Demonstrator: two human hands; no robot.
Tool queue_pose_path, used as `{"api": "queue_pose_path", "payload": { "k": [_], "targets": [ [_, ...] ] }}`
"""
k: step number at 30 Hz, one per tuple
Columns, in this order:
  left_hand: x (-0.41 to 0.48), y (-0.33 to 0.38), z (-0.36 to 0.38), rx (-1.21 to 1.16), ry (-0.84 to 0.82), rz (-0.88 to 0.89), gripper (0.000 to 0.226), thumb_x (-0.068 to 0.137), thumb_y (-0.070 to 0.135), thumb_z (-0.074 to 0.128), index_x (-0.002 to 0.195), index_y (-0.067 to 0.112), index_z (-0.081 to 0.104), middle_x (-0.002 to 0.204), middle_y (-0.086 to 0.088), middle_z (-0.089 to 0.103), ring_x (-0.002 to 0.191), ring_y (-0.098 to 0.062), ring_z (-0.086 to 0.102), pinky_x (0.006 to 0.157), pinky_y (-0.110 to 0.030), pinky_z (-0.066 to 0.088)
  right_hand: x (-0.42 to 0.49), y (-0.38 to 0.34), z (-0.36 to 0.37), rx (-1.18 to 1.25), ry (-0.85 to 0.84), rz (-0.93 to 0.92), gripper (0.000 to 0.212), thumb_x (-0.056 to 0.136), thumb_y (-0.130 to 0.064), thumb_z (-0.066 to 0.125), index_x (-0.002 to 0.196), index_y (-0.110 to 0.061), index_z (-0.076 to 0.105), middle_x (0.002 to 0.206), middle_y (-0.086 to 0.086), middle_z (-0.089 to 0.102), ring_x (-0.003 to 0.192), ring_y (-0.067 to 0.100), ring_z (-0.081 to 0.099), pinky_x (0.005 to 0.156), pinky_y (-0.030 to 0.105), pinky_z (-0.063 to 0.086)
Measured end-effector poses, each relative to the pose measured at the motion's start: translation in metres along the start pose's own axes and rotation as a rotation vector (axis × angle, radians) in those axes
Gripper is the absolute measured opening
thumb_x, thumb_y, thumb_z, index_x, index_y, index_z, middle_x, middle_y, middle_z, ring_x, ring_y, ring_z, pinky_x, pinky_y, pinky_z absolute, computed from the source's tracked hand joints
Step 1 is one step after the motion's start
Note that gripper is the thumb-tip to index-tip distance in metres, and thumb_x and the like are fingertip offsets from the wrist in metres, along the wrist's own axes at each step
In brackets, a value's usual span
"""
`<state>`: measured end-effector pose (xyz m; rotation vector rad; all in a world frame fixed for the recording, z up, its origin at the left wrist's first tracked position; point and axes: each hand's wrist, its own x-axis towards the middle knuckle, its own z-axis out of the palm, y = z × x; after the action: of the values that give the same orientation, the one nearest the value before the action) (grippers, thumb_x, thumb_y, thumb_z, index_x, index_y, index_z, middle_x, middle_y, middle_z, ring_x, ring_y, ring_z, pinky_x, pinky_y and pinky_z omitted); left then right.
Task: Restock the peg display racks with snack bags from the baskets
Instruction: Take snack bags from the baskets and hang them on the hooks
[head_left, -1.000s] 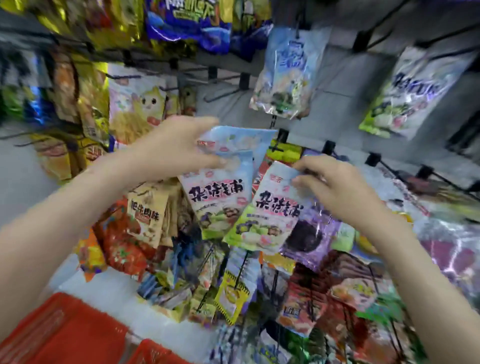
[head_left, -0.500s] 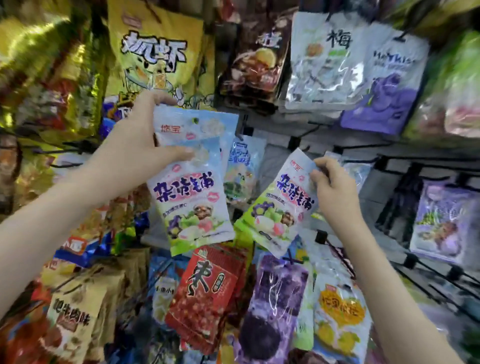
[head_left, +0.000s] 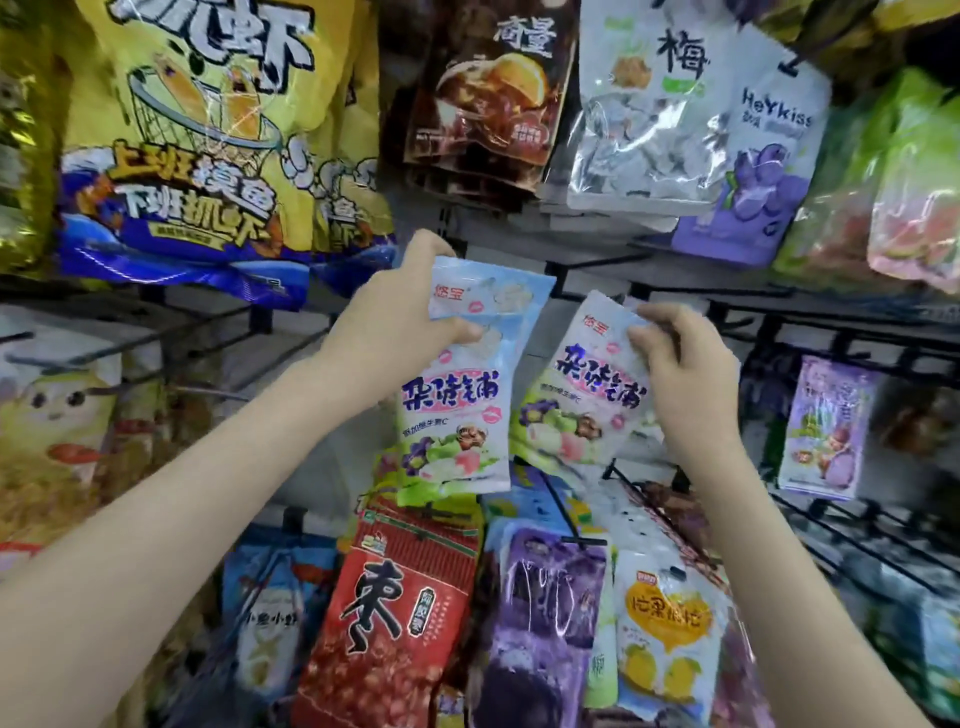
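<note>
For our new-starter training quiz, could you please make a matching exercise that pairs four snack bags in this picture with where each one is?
Bags
1. big yellow bag
2. red bag
3. purple HeYkiss bag
4. tilted pale blue bag

Places
A. pinched by the right hand
B. top row, right of centre
C. top left
D. lower row, under the pale blue bags that the left hand grips

Pairs: 1-C, 2-D, 3-B, 4-A
</note>
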<state>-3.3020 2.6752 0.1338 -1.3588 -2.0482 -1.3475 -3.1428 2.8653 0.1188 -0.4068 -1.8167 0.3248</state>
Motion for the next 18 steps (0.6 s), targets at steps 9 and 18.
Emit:
{"api": "queue_pose_path", "payload": {
  "k": [9, 18],
  "targets": [
    [-0.005, 0.029, 0.026, -0.013, -0.069, 0.065, 0.04, 0.085, 0.038, 0.069, 0.1, 0.025, 0.035, 0.056, 0.002, 0.046, 0.048, -0.008, 0.043, 0.047, -0.029, 0.025, 0.014, 0.025, -0.052, -0.038, 0.191, 0.153, 0.002, 0.092, -0.012, 0.058, 0.09, -0.013, 0.059, 0.091, 0.003, 0.061, 0.083, 0.015, 0.051, 0.072, 0.025, 0.035],
    [-0.006, 0.052, 0.043, -0.101, -0.037, 0.09, 0.041, 0.084, 0.039, 0.07, 0.099, 0.029, 0.033, 0.071, -0.006, 0.061, 0.061, -0.021, 0.057, 0.052, -0.031, 0.037, 0.03, 0.028, -0.064, 0.078, 0.146, 0.249, 0.006, 0.092, -0.015, 0.057, 0.092, -0.015, 0.063, 0.09, 0.0, 0.064, 0.087, 0.014, 0.056, 0.076, 0.025, 0.043]
  ]
}}
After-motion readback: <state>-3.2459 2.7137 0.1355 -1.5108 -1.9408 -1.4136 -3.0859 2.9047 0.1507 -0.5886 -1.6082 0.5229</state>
